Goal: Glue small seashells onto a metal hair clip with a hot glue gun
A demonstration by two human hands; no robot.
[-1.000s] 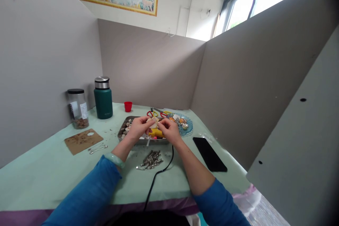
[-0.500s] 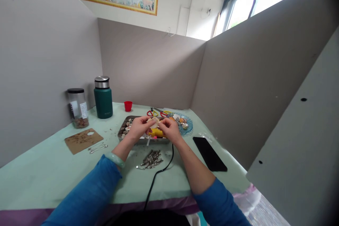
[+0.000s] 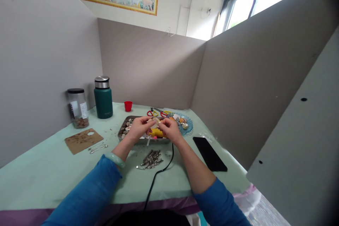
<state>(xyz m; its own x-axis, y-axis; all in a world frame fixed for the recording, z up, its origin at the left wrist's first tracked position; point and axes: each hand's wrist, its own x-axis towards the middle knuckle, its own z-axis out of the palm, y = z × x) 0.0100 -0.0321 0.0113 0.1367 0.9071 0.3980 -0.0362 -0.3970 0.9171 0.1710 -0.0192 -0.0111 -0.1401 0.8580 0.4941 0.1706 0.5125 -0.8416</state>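
Observation:
Between my hands is a small pale cream piece [image 3: 154, 123], pinched from both sides; its exact shape is too small to tell. My left hand [image 3: 139, 127] grips its left side with the fingertips. My right hand [image 3: 171, 129] closes on its right side. Both hands are above a metal tray [image 3: 127, 142] that holds several small pale and coloured pieces. A yellow tool [image 3: 157, 133], probably a glue gun, lies under my fingers, partly hidden. Nearer to me, a pile of small metal clips [image 3: 152, 159] rests on the green cloth.
A black cord [image 3: 156, 176] runs to the front edge. Right are a blue dish [image 3: 190, 127] and black phone-like slab [image 3: 210, 153]. Left stand a green flask [image 3: 103, 100], a jar [image 3: 78, 108] and brown card [image 3: 79, 142]. Behind are a red cup [image 3: 128, 106] and scissors [image 3: 164, 114].

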